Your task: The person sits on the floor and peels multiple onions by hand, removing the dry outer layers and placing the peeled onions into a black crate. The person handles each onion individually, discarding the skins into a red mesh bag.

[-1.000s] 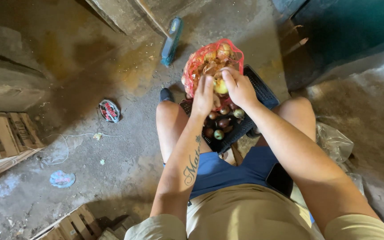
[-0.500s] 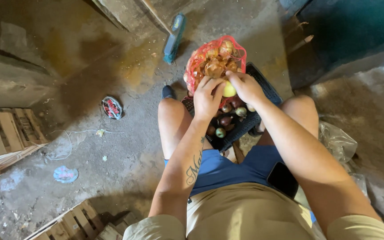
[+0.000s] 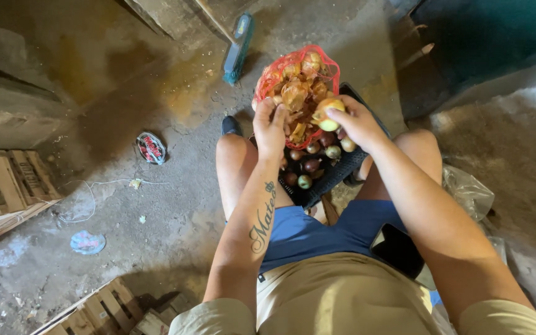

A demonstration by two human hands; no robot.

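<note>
The right hand (image 3: 356,121) has its grip closed around a pale onion (image 3: 328,113) just beside the red net bag (image 3: 297,80), while the left hand (image 3: 270,127) clutches the bag's edge above a black crate (image 3: 336,172) of dark onions between the knees

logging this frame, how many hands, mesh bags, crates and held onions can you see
hands: 2, left hand and right hand
red mesh bag: 1
black crate: 1
peeled onion held in the right hand: 1
total: 5
</note>
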